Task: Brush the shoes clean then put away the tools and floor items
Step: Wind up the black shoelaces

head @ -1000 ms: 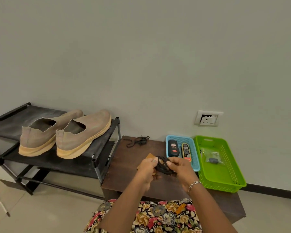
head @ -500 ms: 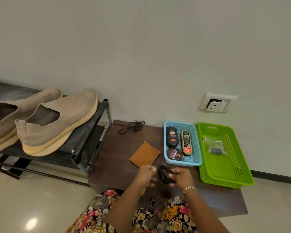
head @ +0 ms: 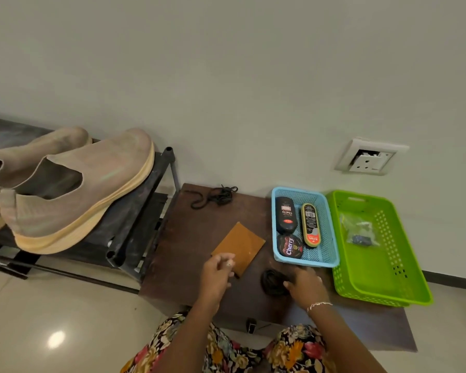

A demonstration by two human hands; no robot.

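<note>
Left hand (head: 217, 273) fingers (head: 228, 261) loosely curled, nothing seen in them; they overlap the near corner of the brown cloth (head: 240, 247), contact cannot be told. Right hand (head: 306, 288) palm down on the tabletop (head: 199, 230), bracelet (head: 319, 305) on its wrist. The thumb is against the right side of the coil (head: 273, 282) of black lace; the other fingers reach forward and are partly hidden, so pinch or just touch cannot be told. The coil lies flat on the tabletop between the two hands, nearer the right one. Just beyond the right fingers is the blue basket (head: 330, 238) holding a black bottle (head: 286, 214), a gold tube (head: 310, 224) and a tin (head: 289, 246). To the right of the right fingers is the green basket (head: 371, 270), touching the blue one, with a small clear bag (head: 359, 232) inside. A loose lace (head: 215, 196) lies well beyond the left fingers at the far tabletop edge by the wall. The shoes (head: 78, 195), tan with yellow soles, sit side by side on the rack (head: 135, 219), far left of the left fingers. A socket (head: 370, 157) is on the wall beyond the baskets. A floral dress (head: 226, 351) shows below the arms.
</note>
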